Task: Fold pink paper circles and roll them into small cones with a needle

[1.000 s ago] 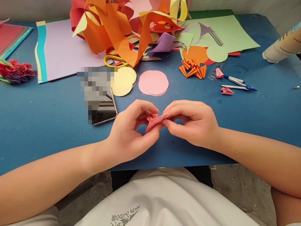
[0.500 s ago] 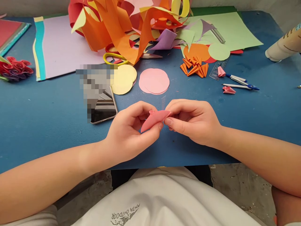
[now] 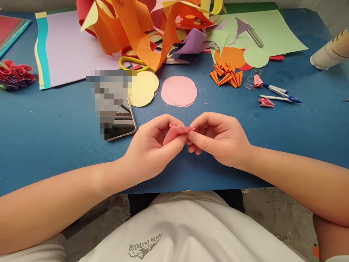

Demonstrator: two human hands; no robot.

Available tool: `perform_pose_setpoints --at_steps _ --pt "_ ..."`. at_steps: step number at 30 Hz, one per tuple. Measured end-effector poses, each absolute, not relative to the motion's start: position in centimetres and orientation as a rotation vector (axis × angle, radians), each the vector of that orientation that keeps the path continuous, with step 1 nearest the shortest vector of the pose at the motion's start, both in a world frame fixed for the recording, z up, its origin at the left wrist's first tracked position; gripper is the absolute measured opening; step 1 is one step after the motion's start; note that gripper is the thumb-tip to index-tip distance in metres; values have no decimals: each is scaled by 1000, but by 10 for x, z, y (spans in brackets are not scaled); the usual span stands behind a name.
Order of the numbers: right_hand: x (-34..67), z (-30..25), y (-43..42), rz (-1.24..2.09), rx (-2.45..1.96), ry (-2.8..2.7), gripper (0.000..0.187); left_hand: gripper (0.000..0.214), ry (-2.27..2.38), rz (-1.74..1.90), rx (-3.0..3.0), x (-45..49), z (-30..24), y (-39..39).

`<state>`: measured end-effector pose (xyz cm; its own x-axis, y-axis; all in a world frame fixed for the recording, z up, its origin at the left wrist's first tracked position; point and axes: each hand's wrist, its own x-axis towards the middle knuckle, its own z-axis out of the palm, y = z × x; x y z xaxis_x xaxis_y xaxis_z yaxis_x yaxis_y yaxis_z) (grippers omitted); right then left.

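Observation:
A folded piece of pink paper (image 3: pixel 174 134) is held between my two hands above the near part of the blue table. My left hand (image 3: pixel 152 145) pinches its left and middle part, thumb in front and fingers behind. A small curled roll shows at its upper left. My right hand (image 3: pixel 218 136) grips the pointed right end between thumb and forefinger. A thin dark line shows on the paper near my fingertips; I cannot make out what it is. Just beyond my hands lies a stack of pink paper circles (image 3: pixel 179 91).
Yellow paper circles (image 3: pixel 143 89) and a phone (image 3: pixel 122 123) lie left of the pink stack. Orange paper cones (image 3: pixel 227 74), a compass (image 3: pixel 282 96) and small pink rolled pieces (image 3: pixel 266 102) are on the right. Behind are yellow-handled scissors (image 3: pixel 133 62), orange scraps (image 3: pixel 120 29) and a bottle (image 3: pixel 331 51).
The pink paper has been bent and folded more narrowly along its upper edge, and a thin dark line now shows on it. My right hand has shifted slightly left.

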<state>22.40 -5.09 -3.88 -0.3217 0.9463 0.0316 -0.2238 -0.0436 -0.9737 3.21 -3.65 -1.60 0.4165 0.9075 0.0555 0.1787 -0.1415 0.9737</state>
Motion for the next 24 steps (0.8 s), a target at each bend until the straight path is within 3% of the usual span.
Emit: perform_pose_setpoints --at_steps 6,11,24 --pt "224 -38 -54 1585 -836 -1277 17 13 1013 972 1687 34 -18 -38" --pt "227 -35 -52 1553 -861 -1339 4 14 972 935 1694 34 -17 -39" --pt "229 -29 -49 1506 -1046 -1285 20 15 926 897 1489 32 -18 -38"
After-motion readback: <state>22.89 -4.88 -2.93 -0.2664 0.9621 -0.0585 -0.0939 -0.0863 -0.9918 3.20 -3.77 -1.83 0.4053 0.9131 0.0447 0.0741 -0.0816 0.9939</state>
